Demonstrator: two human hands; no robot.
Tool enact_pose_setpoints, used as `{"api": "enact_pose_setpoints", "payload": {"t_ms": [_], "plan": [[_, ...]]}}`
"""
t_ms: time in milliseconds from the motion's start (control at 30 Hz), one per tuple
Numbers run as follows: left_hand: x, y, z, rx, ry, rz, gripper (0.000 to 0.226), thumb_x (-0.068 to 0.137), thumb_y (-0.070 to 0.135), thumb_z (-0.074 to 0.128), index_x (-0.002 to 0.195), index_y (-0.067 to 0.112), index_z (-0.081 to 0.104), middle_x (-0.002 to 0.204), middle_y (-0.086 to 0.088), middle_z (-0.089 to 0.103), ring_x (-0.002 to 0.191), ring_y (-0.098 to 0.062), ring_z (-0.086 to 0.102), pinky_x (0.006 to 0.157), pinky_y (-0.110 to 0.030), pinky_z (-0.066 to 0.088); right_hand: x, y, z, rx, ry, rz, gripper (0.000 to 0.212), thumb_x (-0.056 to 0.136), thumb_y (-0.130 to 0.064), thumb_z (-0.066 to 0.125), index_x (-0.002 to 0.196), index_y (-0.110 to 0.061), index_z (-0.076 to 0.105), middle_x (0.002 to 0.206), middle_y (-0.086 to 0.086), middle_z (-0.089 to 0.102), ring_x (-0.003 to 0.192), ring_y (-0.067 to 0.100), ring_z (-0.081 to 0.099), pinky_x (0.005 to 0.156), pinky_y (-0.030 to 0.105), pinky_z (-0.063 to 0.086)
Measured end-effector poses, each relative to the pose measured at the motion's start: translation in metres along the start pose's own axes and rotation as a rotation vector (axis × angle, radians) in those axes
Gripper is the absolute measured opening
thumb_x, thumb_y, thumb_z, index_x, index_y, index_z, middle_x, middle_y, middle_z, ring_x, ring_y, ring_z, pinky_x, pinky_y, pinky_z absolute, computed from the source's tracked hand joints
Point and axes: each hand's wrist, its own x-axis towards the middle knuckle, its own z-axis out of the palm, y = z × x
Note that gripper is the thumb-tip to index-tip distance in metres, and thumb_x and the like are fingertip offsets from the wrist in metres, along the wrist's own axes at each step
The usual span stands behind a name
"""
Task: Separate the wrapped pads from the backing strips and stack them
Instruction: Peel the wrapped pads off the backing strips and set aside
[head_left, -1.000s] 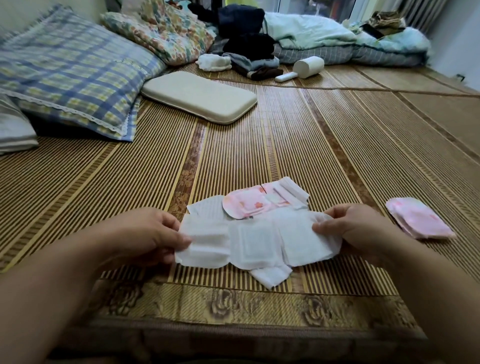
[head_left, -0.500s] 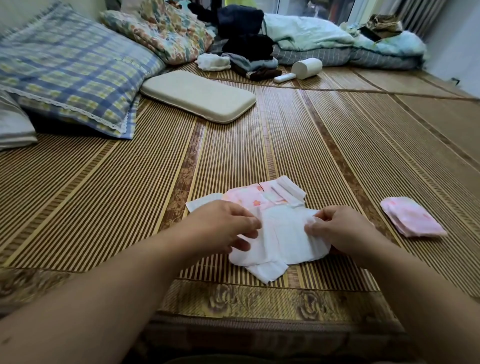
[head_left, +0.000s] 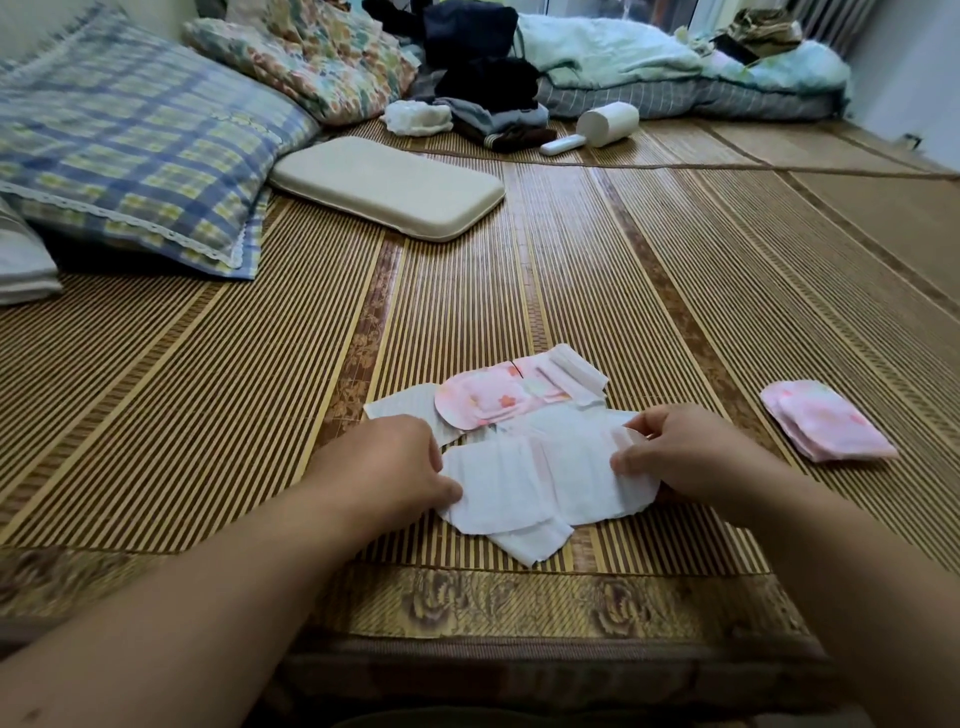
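Pinching opposite ends of the white unfolded pad, the left hand and right hand hold it, fingers closed, on the striped bamboo mat; a pink wrapped-pad stack lies well apart.

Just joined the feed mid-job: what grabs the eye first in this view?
Both hands grip a white unfolded pad at the mat's near edge: the left hand pins its left end, the right hand pinches its right end. Just behind lies a pink flowered wrapper among white strips, and a small stack of pink wrapped pads sits off to the right on the woven mat.
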Motion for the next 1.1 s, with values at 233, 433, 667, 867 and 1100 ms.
{"api": "enact_pose_setpoints", "payload": {"t_ms": [233,433,667,867,1100], "plan": [[-0.005,0.007,-0.009,-0.301,0.050,0.064,0.014,0.076,0.026,0.067,0.065,0.020,0.060,0.065,0.002,0.063,0.053,-0.012,0.054,0.048,-0.027,0.042,-0.008,-0.004,-0.003,-0.031,0.080,-0.053,0.010,0.077,-0.020,0.074,0.075,-0.013,0.067,0.080,0.007,0.070,0.075,0.024,0.067,0.074,0.046,0.057],[-0.018,0.019,-0.017,-0.864,-0.046,0.183,0.031,0.079,0.015,0.069,0.100,0.029,0.051,0.079,-0.003,0.066,0.060,-0.011,0.069,0.055,-0.024,0.055,-0.030,-0.031,0.000,0.174,0.170,-0.276,0.008,0.080,-0.022,0.070,0.076,-0.016,0.069,0.075,0.001,0.071,0.068,0.015,0.070,0.059,0.031,0.058],[-0.018,0.027,-0.015,-0.924,-0.080,0.341,0.049,0.080,0.012,0.065,0.120,0.039,0.054,0.081,-0.014,0.068,0.066,-0.017,0.066,0.063,-0.030,0.057,-0.054,-0.064,0.025,0.223,0.024,-0.515,0.007,0.079,-0.024,0.071,0.080,-0.017,0.073,0.071,0.001,0.073,0.063,0.011,0.069,0.057,0.028,0.055],[-0.019,0.025,-0.020,-0.978,-0.023,0.309,0.010,0.079,0.010,0.066,0.085,0.017,0.068,0.081,-0.011,0.072,0.071,-0.027,0.068,0.064,-0.037,0.057,-0.055,-0.063,0.022,0.248,-0.056,-0.588,0.024,0.068,-0.045,0.072,0.078,-0.024,0.076,0.065,-0.012,0.072,0.058,-0.001,0.064,0.050,0.009,0.044],[-0.019,0.026,-0.026,-1.351,-0.084,0.186,0.011,0.081,0.003,0.061,0.080,0.013,0.066,0.069,-0.001,0.071,0.063,-0.015,0.066,0.052,-0.024,0.053,-0.053,-0.046,0.033,-0.091,0.049,-0.728,0.043,0.070,-0.035,0.077,0.108,-0.041,0.058,0.098,-0.023,0.064,0.091,-0.007,0.057,0.074,0.012,0.046]]}}
